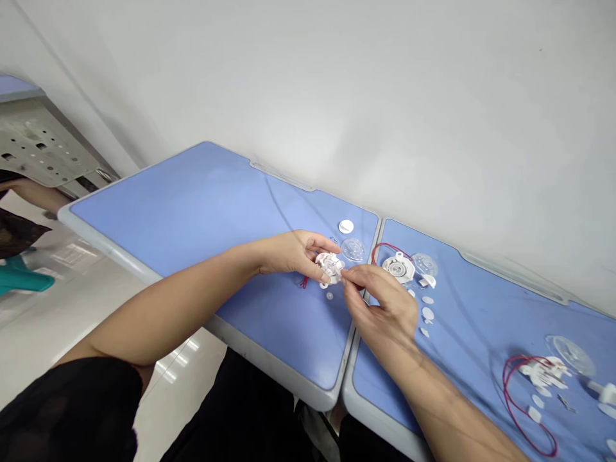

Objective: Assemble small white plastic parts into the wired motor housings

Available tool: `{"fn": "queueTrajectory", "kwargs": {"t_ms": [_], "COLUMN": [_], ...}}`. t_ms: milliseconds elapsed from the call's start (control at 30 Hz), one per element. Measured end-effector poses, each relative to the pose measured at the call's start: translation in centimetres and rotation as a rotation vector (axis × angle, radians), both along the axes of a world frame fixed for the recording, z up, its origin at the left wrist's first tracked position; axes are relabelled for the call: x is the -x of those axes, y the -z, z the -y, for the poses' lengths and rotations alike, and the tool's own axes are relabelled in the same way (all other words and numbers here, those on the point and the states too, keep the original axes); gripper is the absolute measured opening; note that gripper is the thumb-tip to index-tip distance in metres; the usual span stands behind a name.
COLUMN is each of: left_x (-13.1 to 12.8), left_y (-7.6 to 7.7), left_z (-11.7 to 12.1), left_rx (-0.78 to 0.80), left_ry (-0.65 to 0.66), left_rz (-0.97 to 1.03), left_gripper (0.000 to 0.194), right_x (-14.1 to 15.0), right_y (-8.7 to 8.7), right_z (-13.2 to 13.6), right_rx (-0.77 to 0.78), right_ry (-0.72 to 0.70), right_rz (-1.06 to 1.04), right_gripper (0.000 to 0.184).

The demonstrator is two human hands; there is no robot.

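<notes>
My left hand [293,255] and my right hand [380,298] both grip a small white plastic housing [330,266] above the left blue tabletop [192,218]. A thin red wire [303,282] hangs from it near my left fingers. Just beyond my fingertips lie a clear round cover [353,249] and a white disc [345,226]. Right of my right hand sits a similar white housing [398,268] with a red wire loop [385,250], next to another clear cover [424,264]. Several small white pieces [427,314] lie below that cover.
A second blue tabletop [481,308] adjoins the first at a grey seam, with a white wired assembly [543,371] and clear dome [570,355] at lower right. A white wall [337,96] runs behind both tables. Far left, a person's arm [43,196] reaches past a perforated metal panel [43,144].
</notes>
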State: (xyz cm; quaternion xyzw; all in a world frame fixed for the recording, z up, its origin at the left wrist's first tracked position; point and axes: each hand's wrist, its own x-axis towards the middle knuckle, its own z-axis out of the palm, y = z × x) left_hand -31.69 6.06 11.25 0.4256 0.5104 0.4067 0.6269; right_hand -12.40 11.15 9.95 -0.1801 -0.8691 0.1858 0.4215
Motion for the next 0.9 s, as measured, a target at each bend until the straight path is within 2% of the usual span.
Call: {"fn": "queueTrajectory", "kwargs": {"t_ms": [233, 533, 900], "left_x": [-0.05, -0.15, -0.41], "left_y": [0.07, -0.43, -0.19], "left_z": [-0.07, 0.06, -0.05], "left_rx": [0.015, 0.043, 0.025], "left_ry": [-0.016, -0.030, -0.061], "left_rz": [0.017, -0.023, -0.038], "left_gripper": [0.068, 0.068, 0.064], "right_x": [0.08, 0.15, 0.20], "right_y": [-0.03, 0.26, 0.35], "right_z": [-0.04, -0.40, -0.27], "right_rx": [0.070, 0.184, 0.148], "right_ry": [0.020, -0.019, 0.008], "right_rz": [-0.008, -0.027, -0.037], "right_gripper": [0.016, 0.015, 0.015]}}
